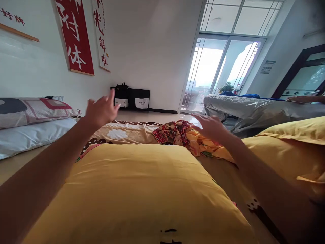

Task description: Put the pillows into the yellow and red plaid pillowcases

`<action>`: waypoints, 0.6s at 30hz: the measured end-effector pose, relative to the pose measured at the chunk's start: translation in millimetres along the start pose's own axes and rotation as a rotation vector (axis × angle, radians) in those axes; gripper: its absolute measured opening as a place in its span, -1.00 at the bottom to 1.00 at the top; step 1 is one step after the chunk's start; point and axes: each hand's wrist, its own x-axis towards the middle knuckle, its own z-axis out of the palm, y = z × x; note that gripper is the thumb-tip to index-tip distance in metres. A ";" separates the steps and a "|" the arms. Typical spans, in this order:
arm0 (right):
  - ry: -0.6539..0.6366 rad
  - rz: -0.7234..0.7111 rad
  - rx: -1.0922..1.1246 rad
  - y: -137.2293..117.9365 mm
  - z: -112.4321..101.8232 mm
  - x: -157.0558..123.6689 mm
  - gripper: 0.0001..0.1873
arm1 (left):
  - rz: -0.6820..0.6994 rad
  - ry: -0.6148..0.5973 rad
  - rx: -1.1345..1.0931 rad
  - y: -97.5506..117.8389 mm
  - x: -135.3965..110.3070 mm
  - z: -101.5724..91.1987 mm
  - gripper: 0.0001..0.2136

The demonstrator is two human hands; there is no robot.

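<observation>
A plump yellow pillow (152, 183) lies right in front of me, its far edge on the bed. Above its far left corner my left hand (103, 108) is raised, fingers spread and holding nothing. My right hand (209, 125) hovers past the far right corner, fingers stretched out, also holding nothing. Under that hand lies a crumpled yellow and orange cloth (200, 142). Beside the cloth is a bunched red checked fabric (174, 130). A tan blanket (134, 132) with a brown dotted border spreads beyond the pillow.
Patterned and white pillows (33, 112) are stacked at the left. More yellow bedding (284, 149) is heaped at the right. A grey-covered piece of furniture (254, 105) stands farther back, before a glass door (223, 67). Another person's arm (308, 98) shows at the right edge.
</observation>
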 end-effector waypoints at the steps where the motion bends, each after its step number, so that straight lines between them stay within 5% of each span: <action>1: 0.037 -0.058 0.002 -12.4 -11.7 28.1 -0.36 | 0.019 0.017 -0.034 24.0 15.2 -4.7 -0.38; 3: 0.056 -0.092 0.016 -43.5 -24.4 69.7 -0.39 | 0.058 0.004 -0.105 64.5 36.0 0.9 -0.39; 5: -0.013 -0.047 0.037 -83.2 -17.4 84.8 -0.45 | 0.072 -0.062 -0.159 92.3 37.0 29.3 -0.41; 11: -0.314 0.071 0.173 -197.7 92.4 17.6 -0.61 | 0.016 -0.454 -0.217 111.8 -47.6 171.2 -0.57; 14: -0.382 0.110 0.228 -199.7 134.0 -0.2 -0.62 | 0.032 -0.507 -0.207 98.6 -61.3 202.4 -0.61; 18: -0.439 0.224 0.297 -134.8 159.2 -0.5 -0.60 | -0.033 -0.556 -0.161 48.3 -43.0 206.6 -0.57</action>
